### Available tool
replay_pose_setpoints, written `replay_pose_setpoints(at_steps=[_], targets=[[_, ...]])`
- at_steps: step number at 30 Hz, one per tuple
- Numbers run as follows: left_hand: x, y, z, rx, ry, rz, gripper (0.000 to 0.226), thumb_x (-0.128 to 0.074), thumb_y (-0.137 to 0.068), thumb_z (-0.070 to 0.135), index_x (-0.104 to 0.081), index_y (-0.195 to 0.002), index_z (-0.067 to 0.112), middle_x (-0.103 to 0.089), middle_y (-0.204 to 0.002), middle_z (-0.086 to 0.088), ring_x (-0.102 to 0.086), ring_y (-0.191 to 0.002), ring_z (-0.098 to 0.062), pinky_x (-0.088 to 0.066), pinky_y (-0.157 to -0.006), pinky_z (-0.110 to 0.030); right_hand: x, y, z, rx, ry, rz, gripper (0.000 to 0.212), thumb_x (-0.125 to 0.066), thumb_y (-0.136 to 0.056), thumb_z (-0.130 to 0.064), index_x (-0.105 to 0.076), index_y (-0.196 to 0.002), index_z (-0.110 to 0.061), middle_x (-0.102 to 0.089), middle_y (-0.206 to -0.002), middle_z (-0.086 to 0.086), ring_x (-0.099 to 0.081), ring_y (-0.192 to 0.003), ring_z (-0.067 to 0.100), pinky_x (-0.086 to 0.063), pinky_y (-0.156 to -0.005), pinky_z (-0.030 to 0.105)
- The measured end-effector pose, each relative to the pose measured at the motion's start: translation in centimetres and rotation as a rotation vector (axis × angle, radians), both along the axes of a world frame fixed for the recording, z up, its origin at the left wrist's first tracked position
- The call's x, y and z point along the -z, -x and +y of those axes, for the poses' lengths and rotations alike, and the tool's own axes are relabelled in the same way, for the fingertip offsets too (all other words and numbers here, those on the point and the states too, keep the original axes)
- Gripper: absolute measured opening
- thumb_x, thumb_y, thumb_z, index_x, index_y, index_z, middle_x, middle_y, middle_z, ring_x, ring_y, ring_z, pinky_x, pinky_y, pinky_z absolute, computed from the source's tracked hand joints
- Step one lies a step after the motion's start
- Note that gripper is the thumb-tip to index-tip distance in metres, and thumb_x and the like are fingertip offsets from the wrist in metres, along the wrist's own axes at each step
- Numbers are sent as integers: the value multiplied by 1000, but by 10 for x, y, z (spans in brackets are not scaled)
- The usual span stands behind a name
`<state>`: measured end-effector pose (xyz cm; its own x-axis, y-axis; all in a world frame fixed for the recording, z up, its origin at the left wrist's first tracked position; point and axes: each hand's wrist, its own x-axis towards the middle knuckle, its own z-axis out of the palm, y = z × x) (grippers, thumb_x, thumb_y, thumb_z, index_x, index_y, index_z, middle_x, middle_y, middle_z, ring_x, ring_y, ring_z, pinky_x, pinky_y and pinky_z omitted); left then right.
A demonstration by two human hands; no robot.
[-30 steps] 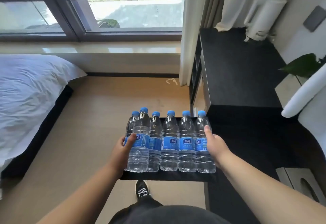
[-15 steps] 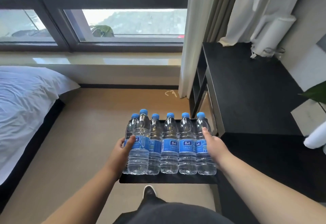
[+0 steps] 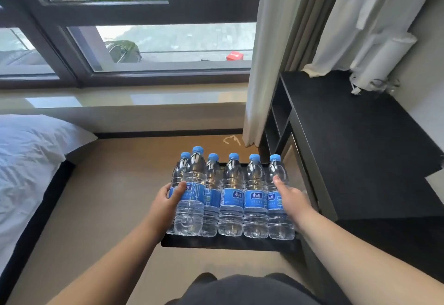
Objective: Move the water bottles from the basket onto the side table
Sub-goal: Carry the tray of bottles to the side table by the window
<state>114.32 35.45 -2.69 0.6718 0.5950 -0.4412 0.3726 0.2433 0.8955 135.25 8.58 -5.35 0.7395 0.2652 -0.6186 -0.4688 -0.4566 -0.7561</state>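
My left hand (image 3: pixel 165 202) grips the bottles (image 3: pixel 231 199); my right hand (image 3: pixel 292 199) presses them, fingers straight. They stand on a black counter (image 3: pixel 228 244), bed (image 3: pixel 28 160) at left.

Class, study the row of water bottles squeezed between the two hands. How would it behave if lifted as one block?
Probably heavy: the row of bottles looks full. Likely to buckle, since only the left hand and right hand press its ends and no wrap shows. Being tall and narrow, single bottles may tip.
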Motion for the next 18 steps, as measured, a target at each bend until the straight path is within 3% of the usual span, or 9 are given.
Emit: replay_pose_setpoints(at_steps=[3,5,8,13,15,17,18], targets=[[2,-21,16,8,3,18,82,-72,-76,65,-55,-134,11,-74,-116,-16,-75,-101,-33,-57,-95,-58,-2,-19,14,9,-8,20,77,-61,-81,-80,-66,-119,-13,-81,-92,7,-80,-83,26,-62,-81,45],[3,-38,25,17,-8,32,94,-71,-67,72,-53,-137,12,-73,-118,-15,-75,-103,-33,-57,-95,-58,-2,-34,20,18,-3,19,81,-61,-76,-83,-66,-118,-14,-81,-94,8,-79,-87,29,-61,-87,51],[8,-68,38,46,-29,50,105,-70,-62,78,-50,-141,12,-71,-123,-14,-73,-108,-32,-55,-99,-58,1,-58,29,20,37,-21,86,-55,-71,-88,-69,-115,-16,-81,-93,6,-78,-90,28,-60,-88,49],[10,-127,56,69,-52,61,108,-74,-63,80,-47,-144,14,-72,-120,-9,-76,-101,-25,-59,-94,-53,5,-109,45,54,57,-18,82,-51,-81,-86,-70,-112,-13,-77,-106,18,-74,-102,38,-55,-97,55],[9,-152,63,85,-50,68,103,-74,-71,76,-43,-147,14,-71,-121,-9,-76,-100,-25,-60,-93,-52,5,-132,50,55,57,-5,82,-51,-84,-85,-71,-109,-9,-77,-100,18,-76,-97,37,-60,-90,55],[7,-178,68,108,-51,76,96,-70,-74,70,-42,-148,16,-71,-121,-9,-77,-99,-24,-61,-91,-52,5,-155,51,73,47,3,73,-52,-88,-80,-71,-104,-11,-80,-80,2,-78,-74,16,-62,-65,39],[6,-192,70,119,-46,76,94,-69,-75,69,-42,-147,16,-71,-120,-9,-77,-99,-24,-61,-91,-51,5,-166,50,86,41,-3,66,-52,-91,-77,-69,-100,-14,-78,-71,-7,-75,-62,6,-56,-54,28]])
